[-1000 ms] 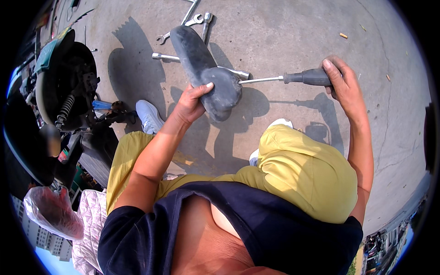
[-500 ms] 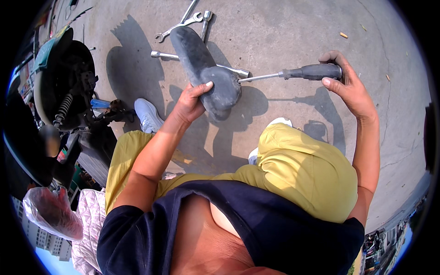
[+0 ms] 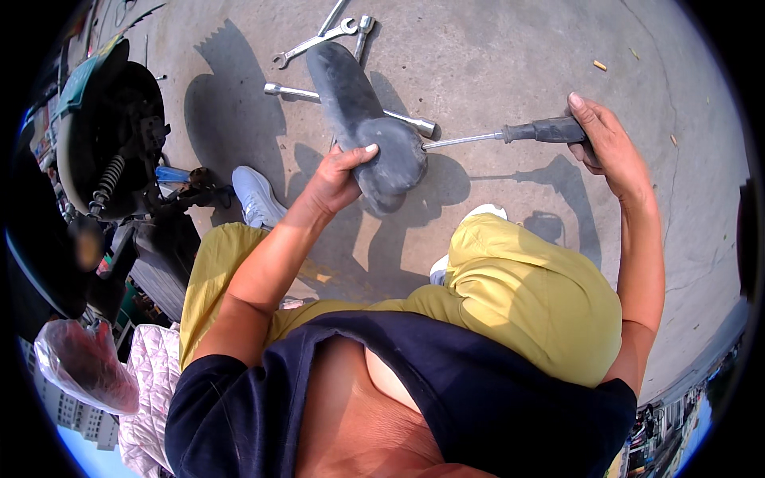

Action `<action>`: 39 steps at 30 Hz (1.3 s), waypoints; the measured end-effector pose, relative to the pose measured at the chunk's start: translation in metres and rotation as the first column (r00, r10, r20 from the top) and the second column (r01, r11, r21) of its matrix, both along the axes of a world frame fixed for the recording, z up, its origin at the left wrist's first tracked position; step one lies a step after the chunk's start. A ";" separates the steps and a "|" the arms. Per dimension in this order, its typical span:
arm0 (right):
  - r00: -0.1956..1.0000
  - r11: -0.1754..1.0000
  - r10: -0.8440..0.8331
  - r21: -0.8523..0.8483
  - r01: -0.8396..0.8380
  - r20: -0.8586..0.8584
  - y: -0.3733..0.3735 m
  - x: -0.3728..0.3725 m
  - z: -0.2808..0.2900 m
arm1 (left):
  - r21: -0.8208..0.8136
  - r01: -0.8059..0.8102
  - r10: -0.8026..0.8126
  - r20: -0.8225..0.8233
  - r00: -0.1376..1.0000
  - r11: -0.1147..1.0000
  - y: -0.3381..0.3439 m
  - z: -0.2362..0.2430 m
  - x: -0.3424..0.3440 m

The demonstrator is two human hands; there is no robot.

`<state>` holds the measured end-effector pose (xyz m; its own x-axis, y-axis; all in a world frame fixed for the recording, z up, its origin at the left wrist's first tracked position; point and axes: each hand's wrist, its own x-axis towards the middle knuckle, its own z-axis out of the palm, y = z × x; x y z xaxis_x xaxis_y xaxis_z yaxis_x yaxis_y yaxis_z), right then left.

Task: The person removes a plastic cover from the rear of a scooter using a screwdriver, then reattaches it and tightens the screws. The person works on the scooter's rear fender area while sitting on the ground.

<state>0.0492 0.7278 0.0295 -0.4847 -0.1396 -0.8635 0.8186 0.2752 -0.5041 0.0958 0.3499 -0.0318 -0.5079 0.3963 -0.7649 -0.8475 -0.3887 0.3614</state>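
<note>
A dark grey moulded part (image 3: 389,159), long at one end and rounded at the other, is gripped in my left hand (image 3: 335,185), the thumb pressed on its face. My left fingers are mostly hidden behind it. On the right, my right hand (image 3: 612,147) is closed around the rear of a screwdriver (image 3: 542,131) with a black handle. The screwdriver lies nearly level, its metal shaft reaching left to the right edge of the part, where the tip meets it or goes in. Beyond the part, a silver socket wrench (image 3: 410,121) lies on the ground, partly covered by it.
More tools lie at the far side: an open-ended wrench (image 3: 315,43) and another socket wrench (image 3: 364,36). A partly stripped scooter (image 3: 107,171) with an exposed spring stands at the left. My shoe (image 3: 256,195) is beside it on the concrete ground (image 3: 510,48).
My right hand has turned around the screwdriver handle, its thumb passing from below to above. The part and screwdriver have shifted slightly right, with my left hand still holding the part.
</note>
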 end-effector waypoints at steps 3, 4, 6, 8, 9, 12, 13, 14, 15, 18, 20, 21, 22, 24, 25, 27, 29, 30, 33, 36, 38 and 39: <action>0.927 0.996 0.083 0.049 -0.070 -0.365 0.000 0.011 -0.014 | -0.005 -0.001 0.000 -0.014 1.000 1.000 0.002 0.000 0.002; 0.831 0.994 0.106 0.041 -0.100 -0.547 0.000 0.017 -0.021 | -0.007 0.002 -0.002 -0.013 1.000 1.000 0.000 -0.004 0.003; 0.820 1.000 -0.004 -0.026 -0.013 -0.572 -0.007 0.022 -0.023 | -0.006 -0.003 0.003 -0.004 1.000 1.000 -0.001 -0.005 0.003; 0.928 0.994 -0.028 -0.107 -0.013 -0.371 -0.005 0.015 -0.015 | 0.000 -0.018 0.018 0.011 1.000 1.000 0.000 -0.004 0.003; 0.989 0.985 0.024 -0.166 -0.048 -0.143 0.002 -0.001 -0.001 | -0.002 -0.022 0.022 0.012 1.000 1.000 -0.001 -0.003 0.003; 0.993 0.988 0.122 -0.100 -0.121 0.002 -0.001 -0.005 0.008 | 0.006 -0.021 0.021 0.015 1.000 1.000 -0.003 -0.004 0.002; 0.989 0.989 0.142 -0.030 -0.143 -0.038 -0.003 -0.002 0.007 | 0.017 -0.022 0.022 0.017 1.000 1.000 -0.003 -0.005 0.001; 0.929 0.988 0.157 0.039 -0.152 -0.336 -0.004 0.006 -0.003 | 0.029 -0.023 0.023 0.018 1.000 0.999 -0.003 -0.006 0.001; 0.779 0.984 0.179 0.109 -0.141 -0.601 -0.010 0.015 -0.016 | 0.028 -0.027 0.026 0.018 0.999 0.999 -0.003 -0.006 0.000; 0.850 1.000 0.027 -0.001 -0.032 -0.527 -0.016 0.016 -0.006 | 0.021 -0.032 0.032 0.016 0.999 0.999 -0.004 -0.006 0.001; 0.968 0.997 0.076 0.022 -0.072 -0.240 -0.017 0.003 0.008 | 0.021 -0.026 0.026 0.015 1.000 0.999 -0.003 -0.004 0.001; 0.973 0.978 0.194 0.108 -0.181 -0.125 -0.015 -0.004 0.009 | 0.029 -0.035 0.035 0.012 0.999 0.999 -0.002 -0.003 0.001; 0.954 0.939 0.300 0.179 -0.295 0.001 -0.014 -0.008 0.009 | 0.036 -0.043 0.043 0.009 0.999 0.998 0.000 -0.002 0.002; 0.940 0.958 0.256 0.191 -0.214 -0.227 -0.015 -0.002 0.008 | 0.045 -0.036 0.036 0.008 0.999 0.998 0.000 -0.002 0.001; 0.876 0.961 0.259 0.200 -0.191 -0.406 -0.013 0.004 0.001 | 0.048 -0.020 0.019 0.009 1.000 0.999 -0.002 -0.002 0.000; 0.799 0.971 0.231 0.183 -0.153 -0.555 -0.014 0.007 0.000 | 0.053 -0.010 0.009 0.021 1.000 0.999 -0.003 -0.003 0.001; 0.835 0.983 0.179 0.138 -0.124 -0.521 -0.018 0.003 0.004 | 0.056 -0.022 0.020 0.044 0.999 0.998 -0.002 -0.004 0.003; 0.845 0.983 0.175 0.135 -0.122 -0.506 -0.018 0.003 0.004 | 0.057 -0.032 0.030 0.045 0.999 0.998 -0.001 -0.005 0.004; 0.869 0.986 0.155 0.121 -0.110 -0.470 -0.016 0.002 0.001 | 0.053 -0.055 0.052 0.048 0.997 0.997 0.001 -0.006 0.005; 0.880 0.991 0.125 0.098 -0.090 -0.458 -0.016 0.002 0.000 | 0.040 -0.058 0.057 0.040 0.998 0.998 0.002 -0.005 0.004; 0.885 0.993 0.111 0.090 -0.078 -0.452 -0.015 0.002 0.000 | 0.037 -0.053 0.052 0.026 0.998 0.998 0.004 -0.004 0.003; 0.874 0.990 0.128 0.105 -0.089 -0.468 -0.015 0.002 0.000 | 0.034 -0.053 0.052 0.028 0.998 0.998 0.003 -0.004 0.003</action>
